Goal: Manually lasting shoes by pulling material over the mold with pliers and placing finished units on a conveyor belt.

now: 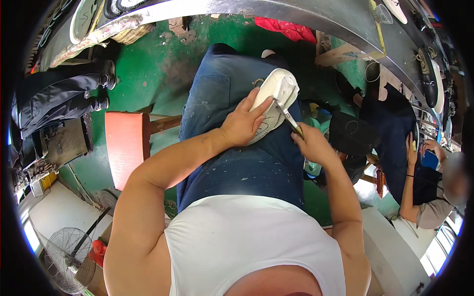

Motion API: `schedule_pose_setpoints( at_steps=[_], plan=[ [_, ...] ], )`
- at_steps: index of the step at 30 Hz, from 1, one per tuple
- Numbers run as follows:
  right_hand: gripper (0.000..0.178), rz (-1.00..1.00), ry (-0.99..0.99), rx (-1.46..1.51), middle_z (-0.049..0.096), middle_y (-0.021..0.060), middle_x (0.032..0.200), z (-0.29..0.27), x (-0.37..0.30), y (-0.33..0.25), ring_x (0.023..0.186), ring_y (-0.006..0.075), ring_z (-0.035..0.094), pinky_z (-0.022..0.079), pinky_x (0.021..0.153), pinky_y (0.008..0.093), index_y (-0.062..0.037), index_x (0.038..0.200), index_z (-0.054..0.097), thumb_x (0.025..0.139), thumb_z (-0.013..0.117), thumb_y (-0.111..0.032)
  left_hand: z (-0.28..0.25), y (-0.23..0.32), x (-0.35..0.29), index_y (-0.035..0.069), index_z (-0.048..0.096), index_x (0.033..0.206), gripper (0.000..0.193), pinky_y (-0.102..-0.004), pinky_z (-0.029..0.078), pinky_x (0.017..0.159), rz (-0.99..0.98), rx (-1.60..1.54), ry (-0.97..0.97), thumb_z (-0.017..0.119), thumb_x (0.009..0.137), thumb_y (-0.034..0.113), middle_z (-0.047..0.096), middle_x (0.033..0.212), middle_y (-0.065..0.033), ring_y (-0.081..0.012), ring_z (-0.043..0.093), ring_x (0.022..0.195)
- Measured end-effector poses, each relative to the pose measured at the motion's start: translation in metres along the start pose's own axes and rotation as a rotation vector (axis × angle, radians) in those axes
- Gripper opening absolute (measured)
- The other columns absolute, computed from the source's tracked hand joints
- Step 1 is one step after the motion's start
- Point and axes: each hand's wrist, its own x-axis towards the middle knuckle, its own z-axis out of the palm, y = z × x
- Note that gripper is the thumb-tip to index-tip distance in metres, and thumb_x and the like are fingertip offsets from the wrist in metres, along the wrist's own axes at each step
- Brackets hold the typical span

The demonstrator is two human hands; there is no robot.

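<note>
A white shoe (279,87) lies sole-up or tilted across my lap; which, I cannot tell. My left hand (242,121) steadies it, its fingers stretched over the shoe's side and pressing it down. In my right hand (314,143) is a slim silver pincers-like tool (288,116) with a yellowish handle end. The tool's head touches the shoe's edge near my left fingertips. Dark marker lines show on the shoe close to my left hand. My blue jeans (242,170) are under the shoe, spotted with pale specks.
A curved metal-edged workbench (296,11) runs along the far side, with shoes on it. A red-orange padded stool (127,148) stands at left, near another person's dark trousers (59,93). A co-worker (434,190) sits at right. A fan (69,259) is lower left; red cloth (286,28) lies below the bench.
</note>
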Motion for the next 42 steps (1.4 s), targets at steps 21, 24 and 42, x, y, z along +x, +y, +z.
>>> schedule_pose_setpoints(
  at_steps=[21,24,42],
  plan=[
    [0.040,-0.453,0.780,1.039,0.064,0.0105,0.098,0.040,0.098,-0.011,0.066,0.0081,0.052,0.041,0.055,0.0203,-0.0010,0.123,0.050,0.109,0.040,-0.038,0.013,0.004,-0.010,0.004,0.020,0.159,0.075,-0.0356,0.038,0.111,-0.622,-0.569,-0.167,0.055,0.101,0.037,0.045,0.149,-0.0280,-0.0363,0.050,0.135],
    [0.041,-0.340,0.560,1.034,0.062,0.0093,0.095,0.082,0.062,0.001,0.066,0.0068,0.050,0.036,0.051,0.0197,-0.0016,0.118,0.050,0.109,0.039,-0.040,0.018,-0.004,-0.015,0.007,0.017,0.160,0.075,-0.0362,0.038,0.111,-0.601,-0.596,-0.073,0.054,0.102,0.037,0.047,0.148,-0.0284,-0.0362,0.050,0.135],
    [0.025,0.001,0.278,0.750,0.063,0.0051,0.087,0.019,-0.055,0.042,0.075,0.0092,0.058,0.046,0.067,0.0235,-0.0001,0.116,0.058,0.097,0.060,-0.018,-0.153,0.068,0.028,0.001,0.038,0.148,0.082,-0.0364,0.049,0.103,0.092,0.018,-0.069,0.079,0.076,0.001,0.061,0.133,-0.0165,-0.0286,0.062,0.121]
  ],
)
